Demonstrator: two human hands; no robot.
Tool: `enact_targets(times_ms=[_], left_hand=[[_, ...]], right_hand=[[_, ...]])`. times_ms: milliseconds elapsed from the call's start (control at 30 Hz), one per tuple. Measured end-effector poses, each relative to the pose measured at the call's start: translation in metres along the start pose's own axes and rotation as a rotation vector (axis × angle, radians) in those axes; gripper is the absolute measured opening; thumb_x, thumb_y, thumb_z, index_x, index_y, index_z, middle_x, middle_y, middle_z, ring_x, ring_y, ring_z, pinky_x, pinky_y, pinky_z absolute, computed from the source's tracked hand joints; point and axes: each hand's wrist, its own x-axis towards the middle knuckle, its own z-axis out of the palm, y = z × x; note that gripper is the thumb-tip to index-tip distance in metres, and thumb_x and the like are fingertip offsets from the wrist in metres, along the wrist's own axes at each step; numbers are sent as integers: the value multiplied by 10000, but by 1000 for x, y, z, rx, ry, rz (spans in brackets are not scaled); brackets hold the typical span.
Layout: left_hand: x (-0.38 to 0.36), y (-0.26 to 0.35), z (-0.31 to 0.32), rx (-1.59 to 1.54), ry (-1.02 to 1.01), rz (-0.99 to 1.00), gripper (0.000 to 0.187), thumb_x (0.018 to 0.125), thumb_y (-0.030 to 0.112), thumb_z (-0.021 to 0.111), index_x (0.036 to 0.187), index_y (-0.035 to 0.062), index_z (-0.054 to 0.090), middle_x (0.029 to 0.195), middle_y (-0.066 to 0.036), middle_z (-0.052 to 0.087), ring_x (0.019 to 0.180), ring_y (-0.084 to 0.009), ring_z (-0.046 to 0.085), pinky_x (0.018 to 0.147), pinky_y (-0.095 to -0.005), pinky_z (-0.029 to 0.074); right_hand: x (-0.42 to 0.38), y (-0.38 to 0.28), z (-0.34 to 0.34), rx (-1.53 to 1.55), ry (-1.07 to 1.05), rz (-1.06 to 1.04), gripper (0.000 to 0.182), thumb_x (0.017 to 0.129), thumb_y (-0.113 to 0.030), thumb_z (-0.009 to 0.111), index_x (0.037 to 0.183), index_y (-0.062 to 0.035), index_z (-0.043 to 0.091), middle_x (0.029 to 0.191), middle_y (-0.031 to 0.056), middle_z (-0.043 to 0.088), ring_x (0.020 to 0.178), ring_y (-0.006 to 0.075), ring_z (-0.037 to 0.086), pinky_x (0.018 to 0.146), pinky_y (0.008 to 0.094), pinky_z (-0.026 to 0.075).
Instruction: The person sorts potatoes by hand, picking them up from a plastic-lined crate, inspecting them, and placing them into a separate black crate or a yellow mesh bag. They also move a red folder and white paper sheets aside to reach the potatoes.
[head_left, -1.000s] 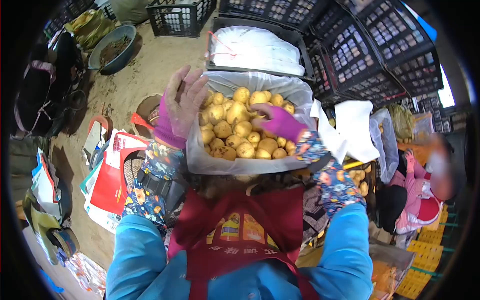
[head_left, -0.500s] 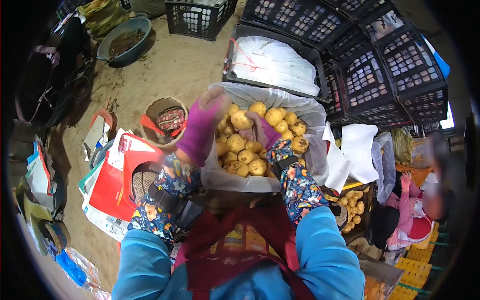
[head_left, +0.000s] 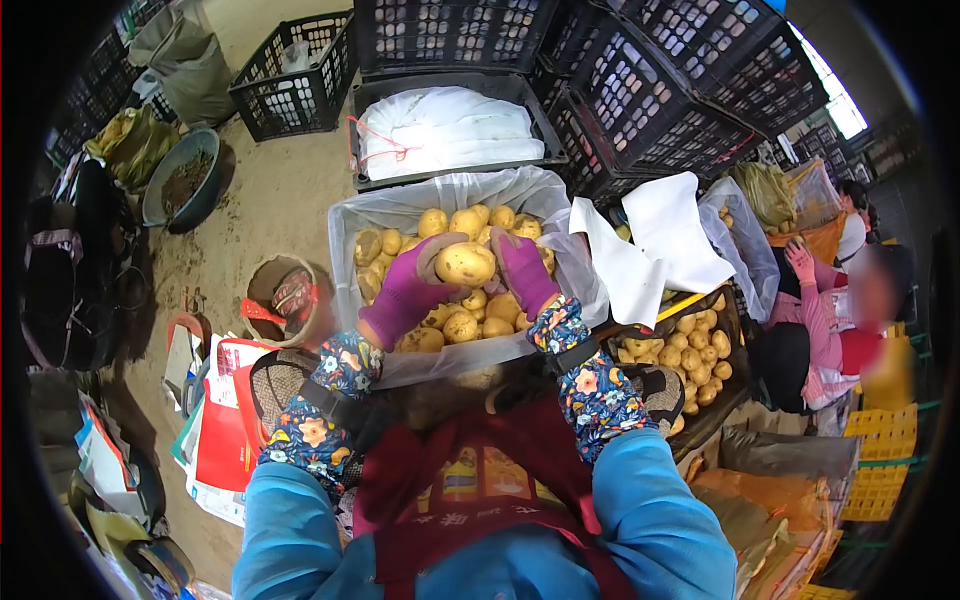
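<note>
Fingers of the purple-gloved left hand clamp one end of a large oval yellow potato above the translucent plastic-lined container of potatoes, the purple-gloved right hand curled at its other end, its grip unclear

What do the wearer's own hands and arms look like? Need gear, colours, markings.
Left hand and right hand: purple gloves, duller at the fingers. Forearms: dark floral sleeve covers with orange and white flowers, a dark strap around each. Above: plain bright-blue sleeves. No cables visible on either arm.
</note>
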Motion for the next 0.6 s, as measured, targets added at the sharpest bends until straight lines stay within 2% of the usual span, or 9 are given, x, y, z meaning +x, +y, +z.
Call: enact_targets(times_ms=[33,133,200,300,333,433,467,533,600], left_hand=[[2,3,0,-65,-26,-22,642,721,101,800,1300,47,529,1182,-77,608,1114,-192,583,973,-316,464],[8,-17,6,-438,-2,-110,638,782,171,777,1339,56,487,1150,-56,608,1057,-157,600,894,-290,506],[6,-1,2,-484,-8,-306,623,823,246,744,1352,64,470,1135,-50,610,1024,-138,610,818,-270,522],[2,15,-4,-497,-46,-412,629,857,344,704,1364,66,456,1114,-36,612,993,-121,620,726,-235,526],[2,16,-5,-489,-66,-414,636,864,374,692,1367,65,454,1108,-31,613,986,-116,622,700,-222,524],[-6,19,-16,-437,-76,-361,638,888,370,656,1403,83,414,1128,-42,610,993,-143,630,754,-248,529],[-9,22,-21,-479,-51,-364,641,897,372,642,1418,92,395,1160,-49,597,1010,-152,626,779,-261,526],[-16,27,-28,-563,-4,-370,646,915,374,614,1446,110,358,1223,-63,571,1044,-172,617,830,-288,522],[-15,19,-35,-689,17,-354,661,931,387,586,1471,126,309,1294,-73,526,1088,-195,600,875,-317,510]], right_hand=[[-4,5,-1,114,51,28,421,962,-398,536,1073,1,609,857,122,696,838,264,682,734,390,532],[0,34,9,65,294,-194,467,938,-411,577,1161,-1,579,958,135,701,884,265,678,785,399,527],[-4,-17,4,206,395,-116,503,909,-424,618,1199,-16,571,1000,166,693,912,285,675,813,406,519],[-21,-61,1,-64,-1,45,441,928,-311,606,1280,-52,546,1050,166,657,858,254,661,753,334,511],[-20,-68,4,-80,31,129,427,907,-339,618,1209,-38,595,941,147,675,762,250,665,728,344,512],[-11,-51,15,-94,90,-58,341,916,-320,607,1100,-35,640,867,134,669,729,253,651,695,363,506],[-3,-40,22,-105,235,-215,274,932,-296,600,990,-34,653,759,90,641,681,200,627,622,348,495],[5,-34,21,-20,109,-104,254,953,-289,556,1031,-67,650,779,107,645,672,263,634,622,362,504],[12,-45,28,421,21,156,201,936,-265,602,987,-73,631,749,97,621,628,234,607,598,317,495]])
